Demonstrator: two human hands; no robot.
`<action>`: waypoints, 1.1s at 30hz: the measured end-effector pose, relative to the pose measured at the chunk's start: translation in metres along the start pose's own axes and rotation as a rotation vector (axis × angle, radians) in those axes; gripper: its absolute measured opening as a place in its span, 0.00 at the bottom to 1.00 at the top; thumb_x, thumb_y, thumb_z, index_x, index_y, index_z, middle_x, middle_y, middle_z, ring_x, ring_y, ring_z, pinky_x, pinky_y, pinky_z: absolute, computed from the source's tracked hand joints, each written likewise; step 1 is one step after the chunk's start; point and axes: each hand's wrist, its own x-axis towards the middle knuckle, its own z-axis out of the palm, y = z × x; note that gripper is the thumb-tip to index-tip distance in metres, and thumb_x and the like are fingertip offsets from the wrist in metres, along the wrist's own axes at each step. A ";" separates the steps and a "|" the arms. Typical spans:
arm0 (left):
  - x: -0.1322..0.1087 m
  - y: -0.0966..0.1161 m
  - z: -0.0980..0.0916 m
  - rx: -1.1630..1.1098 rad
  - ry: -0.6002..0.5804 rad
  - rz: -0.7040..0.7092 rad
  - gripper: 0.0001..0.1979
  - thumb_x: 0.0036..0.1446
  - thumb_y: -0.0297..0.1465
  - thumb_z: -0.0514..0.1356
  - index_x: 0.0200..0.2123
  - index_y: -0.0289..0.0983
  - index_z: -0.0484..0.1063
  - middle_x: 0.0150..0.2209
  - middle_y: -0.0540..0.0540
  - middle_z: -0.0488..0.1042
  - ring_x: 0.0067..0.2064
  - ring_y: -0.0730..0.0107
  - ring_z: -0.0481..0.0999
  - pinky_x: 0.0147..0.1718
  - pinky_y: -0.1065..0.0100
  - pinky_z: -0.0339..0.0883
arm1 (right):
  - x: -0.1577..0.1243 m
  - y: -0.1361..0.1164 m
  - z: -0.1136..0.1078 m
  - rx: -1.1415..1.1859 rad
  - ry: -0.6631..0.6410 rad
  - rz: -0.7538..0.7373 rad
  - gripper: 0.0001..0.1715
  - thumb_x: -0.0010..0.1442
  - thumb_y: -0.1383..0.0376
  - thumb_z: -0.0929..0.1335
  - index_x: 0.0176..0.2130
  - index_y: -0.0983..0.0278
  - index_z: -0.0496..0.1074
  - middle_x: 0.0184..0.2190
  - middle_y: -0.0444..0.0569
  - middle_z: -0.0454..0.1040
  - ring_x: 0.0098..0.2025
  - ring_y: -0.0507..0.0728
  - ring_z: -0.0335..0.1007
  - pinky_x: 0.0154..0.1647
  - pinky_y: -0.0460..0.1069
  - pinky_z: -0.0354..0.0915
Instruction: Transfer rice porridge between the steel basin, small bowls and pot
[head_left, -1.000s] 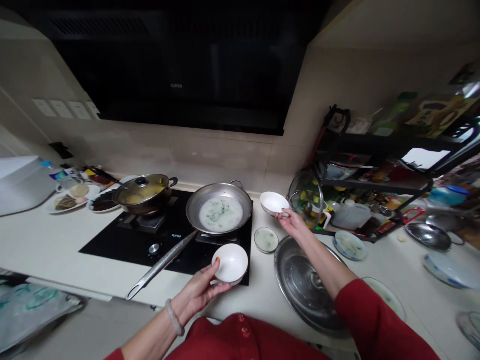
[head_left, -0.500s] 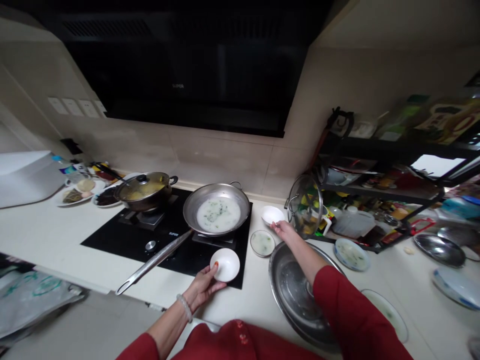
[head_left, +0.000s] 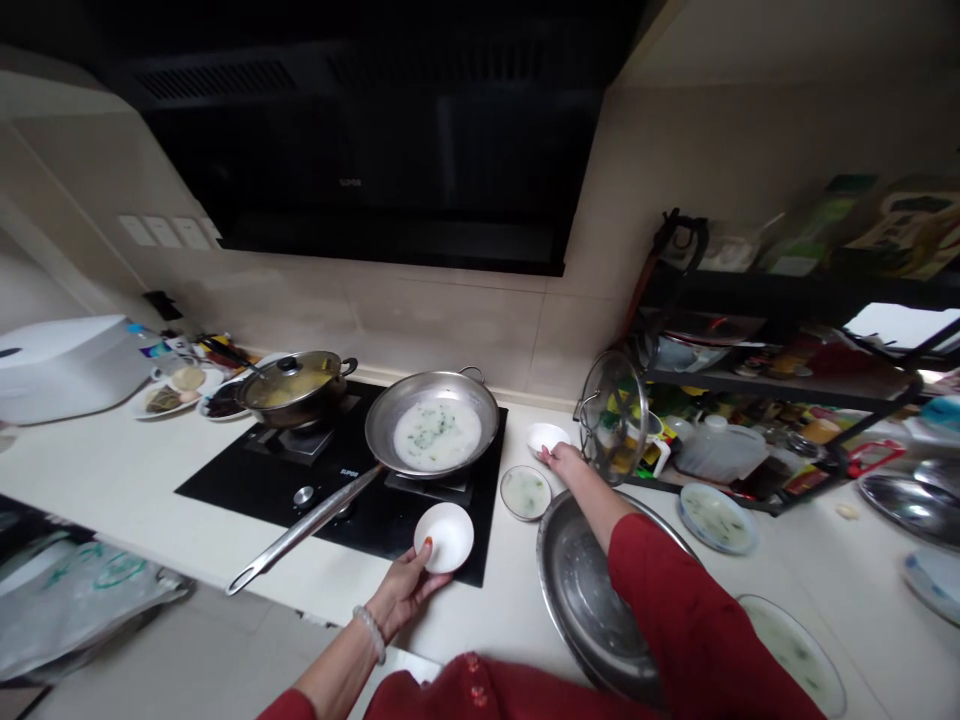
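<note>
My left hand [head_left: 411, 588] is closed on the rim of a small white bowl [head_left: 444, 538], held above the front right corner of the black cooktop. Farther back, my right hand [head_left: 562, 462] pinches the near edge of another white bowl [head_left: 548, 437], which is beside the pot lid on the counter. Between the two bowls stands a small bowl of milky soup [head_left: 525, 493] with green bits. A steel wok [head_left: 380, 430] on the right burner contains the same kind of soup, and its long handle points toward the front left.
A lidded pot [head_left: 296, 392] occupies the left burner. Under my right forearm lies a large steel basin [head_left: 585, 590]. A glass lid [head_left: 611, 410] leans by the black rack [head_left: 787, 385]. Soup bowls [head_left: 718, 518] stand at the right, plates of food [head_left: 176, 395] at the left.
My view has turned slightly to the left. The bowl in my left hand has shifted a little nearer to me, and my right hand stays at the other white bowl.
</note>
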 end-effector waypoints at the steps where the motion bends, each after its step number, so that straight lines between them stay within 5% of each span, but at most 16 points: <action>1: 0.000 -0.001 0.000 -0.004 0.007 0.002 0.23 0.52 0.26 0.66 0.51 0.27 0.64 0.34 0.39 0.77 0.32 0.58 0.81 0.27 0.63 0.79 | 0.002 0.000 0.001 -0.007 0.007 0.011 0.22 0.63 0.59 0.66 0.54 0.65 0.66 0.52 0.53 0.69 0.47 0.59 0.70 0.44 0.58 0.70; 16: -0.008 -0.005 0.013 -0.023 0.080 0.028 0.18 0.53 0.25 0.65 0.46 0.28 0.66 0.34 0.40 0.77 0.31 0.62 0.80 0.28 0.64 0.79 | 0.013 0.008 0.006 -0.069 0.047 0.192 0.22 0.63 0.59 0.66 0.54 0.64 0.66 0.52 0.53 0.69 0.47 0.58 0.70 0.44 0.57 0.70; 19: -0.023 -0.002 0.017 -0.008 0.107 0.007 0.18 0.54 0.26 0.65 0.47 0.28 0.65 0.33 0.39 0.76 0.31 0.62 0.80 0.30 0.65 0.79 | 0.008 0.008 0.004 -0.059 0.036 0.176 0.21 0.63 0.59 0.66 0.54 0.64 0.66 0.52 0.53 0.69 0.47 0.58 0.70 0.45 0.57 0.70; 23: -0.059 0.007 0.024 -0.003 0.138 -0.215 0.24 0.54 0.32 0.65 0.49 0.26 0.61 0.34 0.35 0.75 0.31 0.51 0.81 0.30 0.60 0.79 | -0.009 0.006 -0.002 -0.041 0.014 0.108 0.21 0.63 0.60 0.67 0.53 0.64 0.67 0.51 0.53 0.69 0.47 0.58 0.70 0.45 0.57 0.70; 28: -0.080 0.018 0.060 -0.027 -0.073 -0.293 0.21 0.57 0.34 0.62 0.46 0.26 0.62 0.38 0.25 0.75 0.34 0.52 0.81 0.33 0.63 0.78 | -0.049 -0.001 -0.022 -0.012 -0.064 0.028 0.11 0.64 0.67 0.66 0.45 0.70 0.69 0.38 0.48 0.73 0.34 0.50 0.71 0.34 0.47 0.70; 30: -0.068 0.014 0.083 -0.014 -0.155 -0.314 0.21 0.59 0.37 0.59 0.46 0.24 0.62 0.38 0.24 0.74 0.34 0.54 0.81 0.32 0.65 0.77 | -0.073 -0.005 -0.038 0.012 -0.136 0.004 0.04 0.59 0.72 0.69 0.37 0.71 0.70 0.28 0.46 0.73 0.28 0.49 0.70 0.30 0.44 0.69; 33: -0.031 -0.006 0.112 0.038 -0.171 -0.343 0.26 0.57 0.41 0.59 0.49 0.26 0.60 0.37 0.29 0.73 0.31 0.58 0.80 0.29 0.65 0.77 | -0.115 -0.014 -0.075 0.054 -0.250 -0.061 0.07 0.52 0.73 0.73 0.32 0.67 0.71 0.24 0.48 0.74 0.29 0.53 0.73 0.30 0.44 0.70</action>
